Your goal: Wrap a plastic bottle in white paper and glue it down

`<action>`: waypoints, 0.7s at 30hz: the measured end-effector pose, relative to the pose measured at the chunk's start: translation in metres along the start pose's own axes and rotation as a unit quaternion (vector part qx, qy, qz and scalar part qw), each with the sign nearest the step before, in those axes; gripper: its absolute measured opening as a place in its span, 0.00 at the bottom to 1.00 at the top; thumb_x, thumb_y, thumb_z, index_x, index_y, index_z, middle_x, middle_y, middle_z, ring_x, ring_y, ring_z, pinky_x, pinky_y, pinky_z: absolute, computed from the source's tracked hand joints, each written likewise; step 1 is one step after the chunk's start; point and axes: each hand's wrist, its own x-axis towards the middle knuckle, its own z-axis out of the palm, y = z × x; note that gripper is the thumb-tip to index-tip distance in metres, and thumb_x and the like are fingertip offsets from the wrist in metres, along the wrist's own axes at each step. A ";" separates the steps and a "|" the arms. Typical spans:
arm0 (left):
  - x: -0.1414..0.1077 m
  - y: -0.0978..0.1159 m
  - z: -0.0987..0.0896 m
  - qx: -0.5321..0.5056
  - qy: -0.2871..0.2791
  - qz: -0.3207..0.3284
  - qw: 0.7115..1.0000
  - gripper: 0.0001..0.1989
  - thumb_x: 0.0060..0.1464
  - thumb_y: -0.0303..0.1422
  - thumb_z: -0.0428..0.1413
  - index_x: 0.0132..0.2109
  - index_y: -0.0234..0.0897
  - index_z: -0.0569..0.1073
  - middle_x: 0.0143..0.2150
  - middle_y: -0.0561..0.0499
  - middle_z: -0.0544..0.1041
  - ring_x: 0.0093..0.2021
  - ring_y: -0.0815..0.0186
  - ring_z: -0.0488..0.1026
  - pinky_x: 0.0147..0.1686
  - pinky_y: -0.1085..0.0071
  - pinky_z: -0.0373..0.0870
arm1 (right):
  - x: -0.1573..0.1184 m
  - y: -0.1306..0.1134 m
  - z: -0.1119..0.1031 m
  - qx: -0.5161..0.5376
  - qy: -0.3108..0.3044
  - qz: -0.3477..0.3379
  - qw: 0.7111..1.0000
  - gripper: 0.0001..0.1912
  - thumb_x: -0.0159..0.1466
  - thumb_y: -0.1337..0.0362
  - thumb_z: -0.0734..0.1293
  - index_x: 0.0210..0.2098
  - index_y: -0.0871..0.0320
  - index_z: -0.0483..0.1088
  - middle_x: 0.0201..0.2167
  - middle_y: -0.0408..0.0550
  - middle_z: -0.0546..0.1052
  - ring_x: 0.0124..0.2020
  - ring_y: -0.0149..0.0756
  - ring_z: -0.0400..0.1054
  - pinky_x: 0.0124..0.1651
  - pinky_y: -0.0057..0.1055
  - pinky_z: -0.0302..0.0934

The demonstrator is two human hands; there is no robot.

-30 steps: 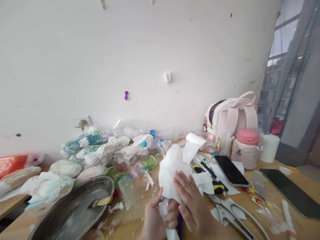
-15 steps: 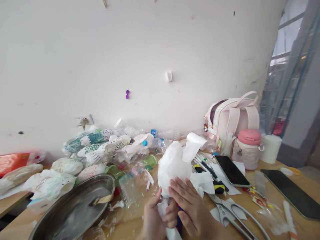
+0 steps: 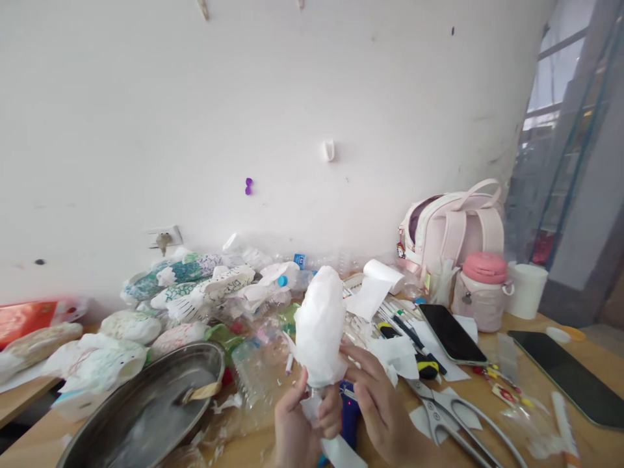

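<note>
White paper bundle (image 3: 320,318) stands up in the near middle, with the left hand (image 3: 294,422) curled snugly around its skinny bottom and the right hand's (image 3: 383,406) fingers a bit spread against its right side. The paper could rip or slide if those fingers push too hard, and a low swing could bump the blue thing (image 3: 349,419) just below.

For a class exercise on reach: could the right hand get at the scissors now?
Probably yes: the scissors lie uncovered just beside the right hand, and the left hand holds the white bundle.
</note>
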 end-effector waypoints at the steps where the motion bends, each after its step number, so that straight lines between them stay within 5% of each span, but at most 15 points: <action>1: 0.000 -0.001 -0.001 0.018 0.012 -0.002 1.000 0.24 0.51 0.46 0.53 0.18 0.30 0.66 0.14 0.58 0.53 0.15 0.79 0.42 0.16 0.79 0.41 | 0.001 -0.001 0.002 0.051 0.025 0.051 0.997 0.16 0.68 0.59 0.54 0.42 0.55 0.71 0.49 0.52 0.71 0.53 0.44 0.63 0.56 0.40 0.57; 3: 0.000 -0.004 -0.003 0.042 0.033 -0.003 0.999 0.25 0.53 0.47 0.51 0.19 0.30 0.66 0.15 0.58 0.54 0.15 0.79 0.41 0.16 0.79 0.40 | 0.004 -0.001 0.005 0.196 0.053 0.161 0.966 0.16 0.66 0.54 0.58 0.29 0.56 0.69 0.33 0.48 0.73 0.39 0.40 0.68 0.43 0.35 0.62; 5: -0.001 -0.006 -0.005 0.046 0.040 -0.002 0.998 0.25 0.52 0.47 0.52 0.20 0.29 0.67 0.16 0.58 0.55 0.16 0.79 0.40 0.16 0.78 0.39 | 0.010 -0.001 0.007 0.368 0.038 0.259 0.892 0.17 0.62 0.49 0.62 0.27 0.56 0.66 0.25 0.43 0.72 0.30 0.36 0.68 0.34 0.30 0.62; 7: -0.001 -0.008 -0.006 0.041 0.038 -0.006 0.998 0.23 0.50 0.47 0.54 0.21 0.29 0.68 0.17 0.58 0.56 0.16 0.79 0.40 0.16 0.78 0.39 | 0.016 -0.001 0.007 0.514 -0.006 0.312 0.799 0.21 0.60 0.44 0.62 0.33 0.57 0.67 0.26 0.44 0.74 0.29 0.36 0.69 0.35 0.30 0.62; 9: -0.002 -0.009 -0.008 0.037 0.033 -0.010 0.999 0.22 0.49 0.47 0.55 0.22 0.29 0.69 0.16 0.58 0.56 0.15 0.79 0.41 0.16 0.78 0.39 | 0.019 -0.002 0.006 0.589 -0.041 0.320 0.741 0.24 0.60 0.43 0.60 0.39 0.58 0.69 0.32 0.48 0.77 0.34 0.39 0.71 0.39 0.34 0.63; 11: -0.003 -0.011 -0.009 0.039 0.026 -0.029 0.998 0.23 0.47 0.47 0.56 0.22 0.29 0.69 0.16 0.57 0.56 0.15 0.79 0.42 0.17 0.78 0.38 | 0.018 -0.002 0.004 0.605 -0.032 0.310 0.733 0.24 0.60 0.44 0.61 0.42 0.58 0.69 0.38 0.51 0.78 0.40 0.43 0.71 0.43 0.38 0.64; 15: -0.004 -0.016 -0.009 0.046 0.022 -0.056 0.997 0.22 0.44 0.48 0.59 0.21 0.30 0.68 0.15 0.57 0.57 0.15 0.79 0.44 0.17 0.78 0.39 | 0.013 0.001 0.000 0.566 0.094 0.315 0.756 0.27 0.55 0.44 0.67 0.46 0.56 0.68 0.45 0.52 0.76 0.47 0.48 0.69 0.43 0.42 0.66; 21: 0.001 -0.028 -0.011 0.086 0.019 -0.039 0.995 0.23 0.44 0.48 0.59 0.21 0.31 0.68 0.15 0.57 0.59 0.12 0.81 0.45 0.15 0.78 0.37 | 0.021 -0.001 -0.008 0.552 0.194 0.371 0.721 0.26 0.56 0.45 0.68 0.45 0.57 0.69 0.42 0.51 0.78 0.42 0.45 0.71 0.40 0.35 0.67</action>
